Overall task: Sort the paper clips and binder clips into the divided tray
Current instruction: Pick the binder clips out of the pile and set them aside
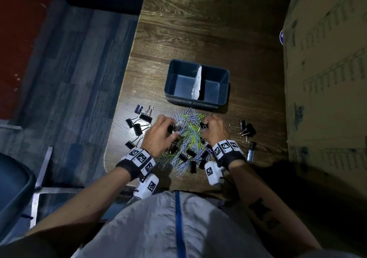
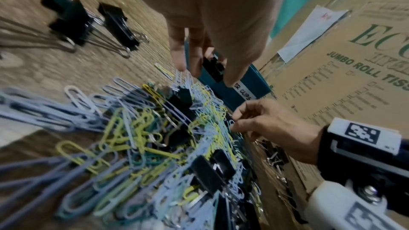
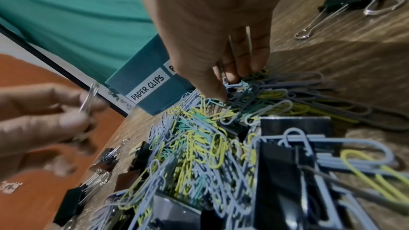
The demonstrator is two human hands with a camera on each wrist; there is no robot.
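Currently, head view: both hands are in the mixed pile (image 1: 184, 138) on the desk (image 1: 198, 29). Left hand (image 1: 158, 132) is curled round a black binder clip (image 1: 171, 128) at the pile's left edge. Right hand (image 1: 215, 128) is curled into the pile's right edge. Divided tray (image 1: 224, 85) sits just beyond the pile; both compartments look empty, with a white paper divider (image 1: 197, 83) between them. Loose binder clips lie left (image 1: 139, 122) and right (image 1: 246, 128) of the pile.

Left wrist view: left-hand fingers (image 2: 197, 55) pinch the binder clip (image 2: 212, 69) above the pile. Right hand (image 2: 265, 120) pinches into paper clips (image 2: 231, 123).

Right wrist view: right-hand fingers (image 3: 243, 62) dig into the paper clips (image 3: 254, 90), wire handles showing between them. What they hold: cannot tell. Tray label "PAPER CLIPS" (image 3: 147, 87) faces the pile.

Risks: paper clips are interlinked, so lifting one probably drags a chain and spills it or drops strays into the wrong compartment. The paper divider looks flimsy and could fold. Binder clips are buried in the tangle.

Hidden: the second label is cut off by the hand; left hand is motion-blurred in the right wrist view.
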